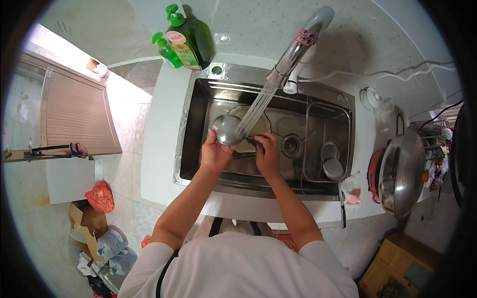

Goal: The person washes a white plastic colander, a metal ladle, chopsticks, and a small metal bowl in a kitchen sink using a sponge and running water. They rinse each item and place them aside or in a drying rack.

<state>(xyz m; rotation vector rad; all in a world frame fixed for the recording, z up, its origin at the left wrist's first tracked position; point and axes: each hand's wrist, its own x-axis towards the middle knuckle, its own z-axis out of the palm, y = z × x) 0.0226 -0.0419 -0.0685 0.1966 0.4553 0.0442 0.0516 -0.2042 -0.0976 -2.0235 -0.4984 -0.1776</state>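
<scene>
My left hand (217,154) grips the lower edge of a small, shiny, round metal bowl (226,128), its rounded outside facing up. Bent around a dark scouring pad (253,140), the fingers of my right hand (267,152) are just right of the bowl. Water (261,102) runs in a spray from the chrome faucet (287,61) onto the bowl's right side. Both hands are over the stainless-steel sink (238,178). Beneath them lies a pale round item (257,118) with a dark rim, partly hidden by the bowl, water and hands.
A metal drain basket (306,149) occupies the sink's right end, with a long-handled metal turner (333,169) over its front edge. Left of it is the drain (291,146). Green pump bottles (190,44) stand back left. A lidded pan (402,175) and a cloth (350,188) sit right.
</scene>
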